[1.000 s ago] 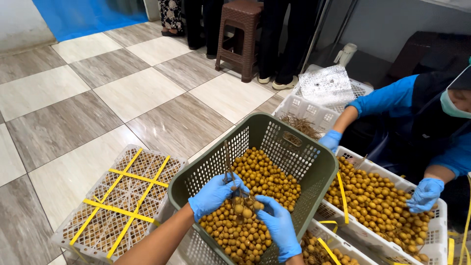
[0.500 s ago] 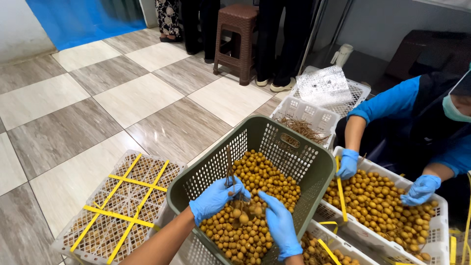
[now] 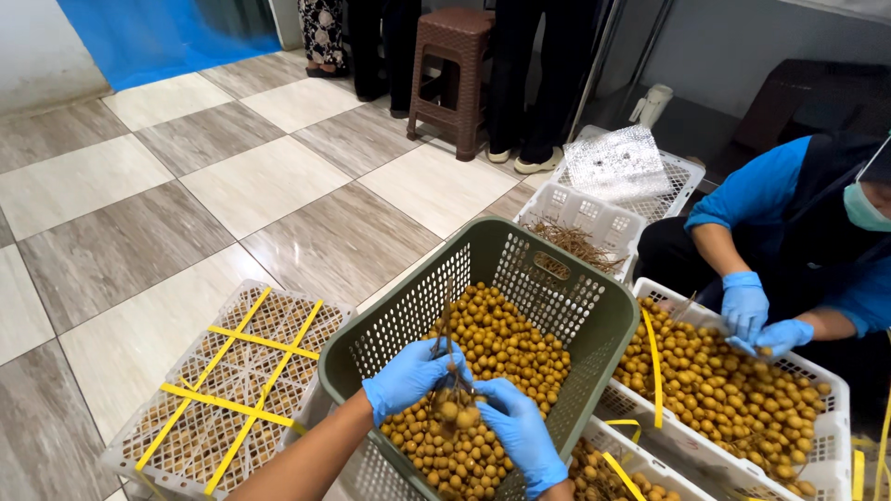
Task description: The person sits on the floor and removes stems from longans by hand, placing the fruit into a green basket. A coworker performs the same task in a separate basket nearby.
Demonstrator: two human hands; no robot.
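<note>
Lower centre of frame: my left hand [image 3: 408, 378] is clenched on a small bunch of brown fruit [image 3: 452, 408] w/ stems sticking up, held over the green basket [image 3: 594, 345] full of loose fruit. My right hand [image 3: 520, 431] pinches the bunch from below. Co-worker's gloved hands [image 3: 754, 320] at right work over a white crate [image 3: 831, 436]; strapped crate [image 3: 232, 380] lower left.

Lighting: even, soft, bright indoor light from above; faint sheen is seen on the tiled floor [image 3: 278, 176]. Shadows: weak, diffuse. Focus: sharp centrally; slight softness and wide-angle bending are noted at the edges. Glare: none marked.
</note>
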